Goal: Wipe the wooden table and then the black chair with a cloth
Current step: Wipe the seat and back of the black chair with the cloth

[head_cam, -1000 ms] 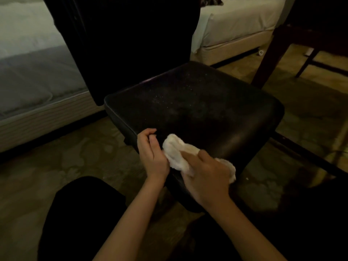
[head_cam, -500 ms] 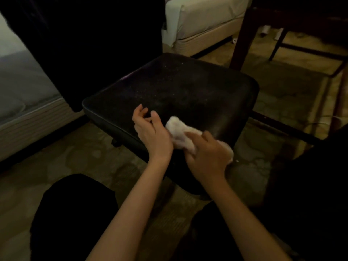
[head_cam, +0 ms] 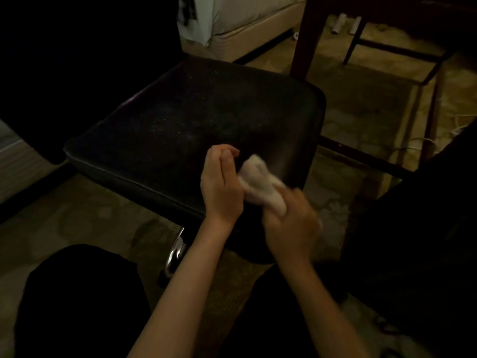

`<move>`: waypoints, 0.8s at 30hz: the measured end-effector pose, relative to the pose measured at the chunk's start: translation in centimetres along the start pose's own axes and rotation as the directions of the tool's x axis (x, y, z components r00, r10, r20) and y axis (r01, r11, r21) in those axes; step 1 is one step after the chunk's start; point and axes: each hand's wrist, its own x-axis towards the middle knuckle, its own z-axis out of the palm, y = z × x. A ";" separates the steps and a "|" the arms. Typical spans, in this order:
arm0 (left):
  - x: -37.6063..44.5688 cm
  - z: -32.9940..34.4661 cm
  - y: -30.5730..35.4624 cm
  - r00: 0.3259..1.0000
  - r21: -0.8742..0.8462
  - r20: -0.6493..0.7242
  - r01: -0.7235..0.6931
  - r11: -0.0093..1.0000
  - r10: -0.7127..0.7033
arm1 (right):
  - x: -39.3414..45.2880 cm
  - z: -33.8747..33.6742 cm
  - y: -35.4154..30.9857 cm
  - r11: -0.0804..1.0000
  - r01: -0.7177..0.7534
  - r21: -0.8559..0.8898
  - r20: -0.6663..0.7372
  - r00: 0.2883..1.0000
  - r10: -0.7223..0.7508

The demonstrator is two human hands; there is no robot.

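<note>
Cloth (head_cam: 259,183), one, in right hand (head_cam: 290,223) over one black chair (head_cam: 196,120).

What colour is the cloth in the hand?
White, a bit blurred; the cloth shows in the head view.

Cloth (head_cam: 260,180) on chair (head_cam: 180,120) seat's near right corner, between both hands.

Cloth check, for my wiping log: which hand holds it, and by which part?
The right hand grips the white cloth by its near end. The left hand seems to hold nothing.
</note>
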 end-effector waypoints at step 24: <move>-0.3 -0.1 0.0 0.989 0.185 0.144 -0.039 0.982 0.012 | 5.4 0.9 1.2 0.991 -0.130 -0.040 -0.037 0.991 0.128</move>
